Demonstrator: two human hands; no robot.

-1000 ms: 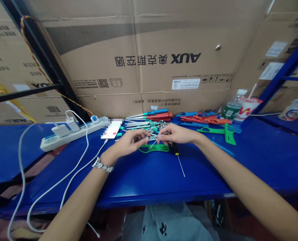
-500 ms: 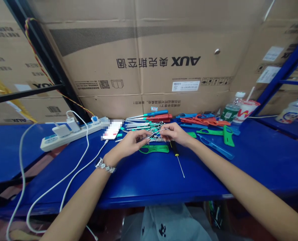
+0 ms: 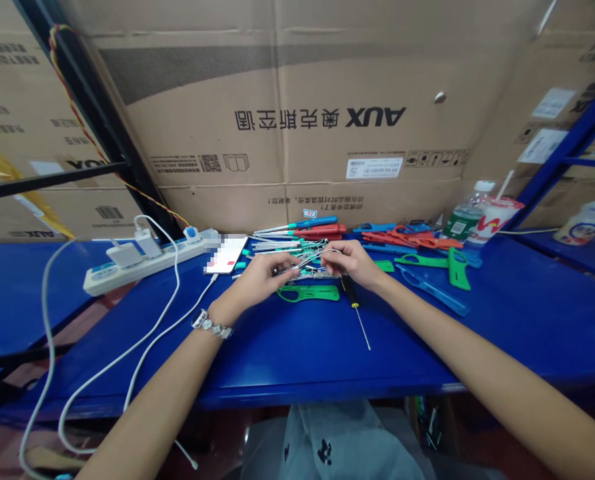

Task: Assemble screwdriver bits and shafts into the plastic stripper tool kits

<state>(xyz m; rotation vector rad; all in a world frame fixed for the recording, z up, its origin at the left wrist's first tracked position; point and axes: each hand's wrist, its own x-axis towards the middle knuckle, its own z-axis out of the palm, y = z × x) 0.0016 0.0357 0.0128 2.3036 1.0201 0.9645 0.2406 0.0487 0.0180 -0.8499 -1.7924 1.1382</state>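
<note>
My left hand [image 3: 258, 279] is closed, its thumb and fingers pinching a thin silver metal rod [image 3: 305, 260]. My right hand [image 3: 353, 264] pinches the thin wire end of the same piece, which curves over the fingertips. Exactly how the two parts join is too small to tell. Beneath and behind both hands lies a pile of silver rods with green tips [image 3: 276, 247]. A green plastic handle piece [image 3: 317, 293] rests just below the fingertips. Beside my right hand lies a screwdriver [image 3: 353, 301] with a black and yellow handle, its shaft pointing toward me.
Blue- and red-handled tools [image 3: 320, 230] lie behind the pile. Red plastic pieces [image 3: 397, 239], green pieces [image 3: 458, 270] and a blue piece [image 3: 435, 291] are at right, before a bottle [image 3: 465, 217] and cup [image 3: 495, 220]. Left are a phone [image 3: 226, 255], power strip [image 3: 127, 272] and cables.
The view has shifted slightly. Both hands keep nearly the same place and grip, with the rod between them tilted a little differently.
</note>
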